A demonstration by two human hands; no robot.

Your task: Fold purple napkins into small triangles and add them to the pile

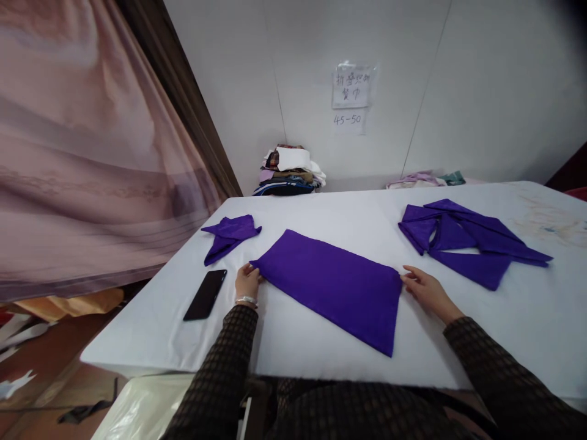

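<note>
A purple cloth napkin [334, 284] lies in the middle of the white-covered table [293, 348], folded into a long band and slanting down to the right. My left hand [248, 282], with a bracelet at the wrist, pinches its left corner. At the right end, the fingers of my right hand [424, 289] grip the upper corner between thumb and fingertips. To the left sits a small folded purple napkin [233, 231] with pointed ends. On the right, several purple napkins [477, 229] lie in a loose, overlapping heap.
A black phone [205, 295] rests near the table's left side. Behind the table are a stack of folded clothes [291, 171] and more cloth [419, 179]. Handwritten paper signs [351, 87] hang on the wall. A pink curtain [92, 140] hangs at the left.
</note>
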